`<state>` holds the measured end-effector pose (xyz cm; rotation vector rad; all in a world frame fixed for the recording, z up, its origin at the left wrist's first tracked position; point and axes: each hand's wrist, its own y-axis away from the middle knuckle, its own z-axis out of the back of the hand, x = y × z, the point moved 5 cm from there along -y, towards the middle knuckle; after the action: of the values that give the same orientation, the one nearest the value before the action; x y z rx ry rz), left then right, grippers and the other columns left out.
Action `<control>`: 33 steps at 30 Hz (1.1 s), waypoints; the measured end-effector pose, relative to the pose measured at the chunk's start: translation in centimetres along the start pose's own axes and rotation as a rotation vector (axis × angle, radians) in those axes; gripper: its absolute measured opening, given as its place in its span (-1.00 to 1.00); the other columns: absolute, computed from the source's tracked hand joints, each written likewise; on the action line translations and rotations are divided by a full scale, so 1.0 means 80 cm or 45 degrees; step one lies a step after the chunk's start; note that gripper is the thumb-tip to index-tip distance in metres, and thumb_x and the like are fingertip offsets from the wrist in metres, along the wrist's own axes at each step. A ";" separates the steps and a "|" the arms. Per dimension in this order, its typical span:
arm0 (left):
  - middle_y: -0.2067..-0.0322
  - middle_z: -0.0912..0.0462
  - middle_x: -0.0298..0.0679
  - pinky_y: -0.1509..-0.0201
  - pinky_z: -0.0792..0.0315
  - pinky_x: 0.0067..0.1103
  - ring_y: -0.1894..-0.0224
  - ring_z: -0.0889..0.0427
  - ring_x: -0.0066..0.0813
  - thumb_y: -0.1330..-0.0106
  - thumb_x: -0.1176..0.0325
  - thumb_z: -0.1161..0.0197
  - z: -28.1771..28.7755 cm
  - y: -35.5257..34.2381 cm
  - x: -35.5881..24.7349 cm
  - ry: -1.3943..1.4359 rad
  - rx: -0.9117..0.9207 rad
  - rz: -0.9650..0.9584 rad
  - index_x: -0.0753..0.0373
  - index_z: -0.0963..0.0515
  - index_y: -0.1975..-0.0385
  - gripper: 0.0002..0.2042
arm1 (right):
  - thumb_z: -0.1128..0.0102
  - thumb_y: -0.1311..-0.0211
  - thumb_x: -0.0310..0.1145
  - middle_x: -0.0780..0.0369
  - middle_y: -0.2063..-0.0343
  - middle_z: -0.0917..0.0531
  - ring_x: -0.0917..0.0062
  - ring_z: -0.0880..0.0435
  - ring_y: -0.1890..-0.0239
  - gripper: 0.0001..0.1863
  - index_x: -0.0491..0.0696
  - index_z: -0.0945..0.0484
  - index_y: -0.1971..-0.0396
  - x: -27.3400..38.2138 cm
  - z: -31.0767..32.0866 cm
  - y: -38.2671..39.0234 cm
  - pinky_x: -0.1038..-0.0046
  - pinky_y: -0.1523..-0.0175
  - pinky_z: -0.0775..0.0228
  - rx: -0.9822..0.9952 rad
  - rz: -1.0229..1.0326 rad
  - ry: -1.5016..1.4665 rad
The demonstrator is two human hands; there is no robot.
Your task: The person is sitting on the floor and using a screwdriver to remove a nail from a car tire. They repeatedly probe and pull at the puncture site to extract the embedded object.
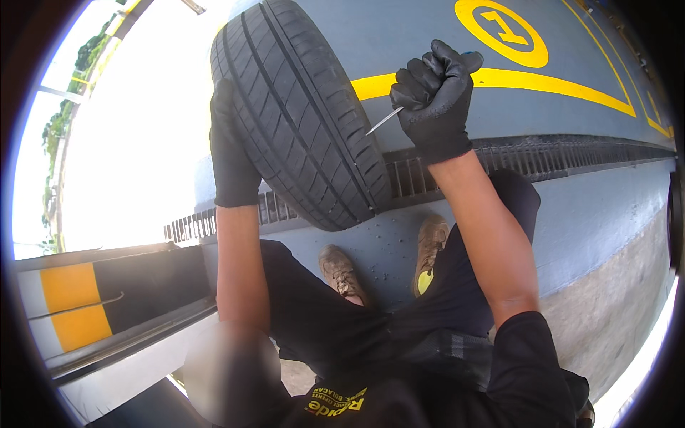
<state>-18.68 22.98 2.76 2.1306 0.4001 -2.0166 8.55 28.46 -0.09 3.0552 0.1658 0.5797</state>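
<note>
A black car tire (pixel 300 114) stands upright in front of me, tilted a little, with its grooved tread toward me. My left hand (pixel 235 157), in a black glove, grips its left side; the fingertips are partly hidden against the sidewall. My right hand (pixel 437 103), gloved too, is closed in a fist around a tool with a thin pointed metal shank (pixel 385 120). The handle is hidden inside that fist. The tip points left and down, at the tread's right edge; whether it touches the rubber I cannot tell.
A metal drain grate (pixel 535 157) crosses the grey floor beneath and beside the tire. Yellow lines (pixel 556 85) and a yellow circle mark (pixel 529 57) are painted beyond. My shoes (pixel 341 272) are just below the tire, with small dark crumbs between them. A yellow-and-black striped ledge (pixel 75 303) lies left.
</note>
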 end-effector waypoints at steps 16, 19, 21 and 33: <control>-0.18 -0.48 0.12 -0.11 -0.59 -0.37 -0.16 -0.59 -0.12 -0.41 -0.25 -0.13 -0.008 0.002 -0.003 0.082 -0.046 0.021 0.41 -0.23 -0.43 -0.14 | -0.03 -0.38 -0.23 0.43 0.76 0.05 0.63 0.13 0.72 -0.53 0.16 -0.01 0.68 -0.006 0.006 0.002 0.52 0.62 0.26 -0.065 -0.057 -0.007; -0.19 -0.47 0.14 -0.12 -0.59 -0.36 -0.16 -0.59 -0.11 -0.41 -0.25 -0.14 -0.010 0.007 -0.010 0.027 -0.078 -0.014 0.40 -0.22 -0.43 -0.14 | -0.02 -0.39 -0.23 0.43 0.76 0.05 0.63 0.13 0.72 -0.54 0.17 -0.01 0.68 -0.006 0.006 0.002 0.52 0.62 0.25 -0.081 -0.044 -0.003; -0.21 -0.45 0.13 -0.14 -0.59 -0.35 -0.17 -0.58 -0.10 -0.42 -0.25 -0.13 -0.010 0.009 -0.011 -0.002 -0.060 -0.034 0.38 -0.21 -0.45 -0.15 | 0.00 -0.40 -0.24 0.43 0.76 0.05 0.63 0.13 0.72 -0.54 0.17 -0.02 0.68 -0.006 0.008 0.003 0.52 0.63 0.25 -0.098 -0.010 -0.014; -0.26 -0.42 0.03 -0.30 -0.47 -0.34 -0.28 -0.48 -0.17 -0.44 -0.25 -0.09 -0.004 0.016 0.019 -0.004 -0.013 0.026 0.27 -0.21 -0.46 -0.20 | 0.08 -0.49 -0.18 0.46 0.76 0.05 0.66 0.06 0.74 -0.47 0.18 0.04 0.72 -0.038 0.037 -0.005 0.55 0.63 0.21 -0.077 -0.112 -0.372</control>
<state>-17.92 22.01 1.17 2.1161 0.3862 -2.0025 6.78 28.48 -3.99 3.0089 0.2661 0.1272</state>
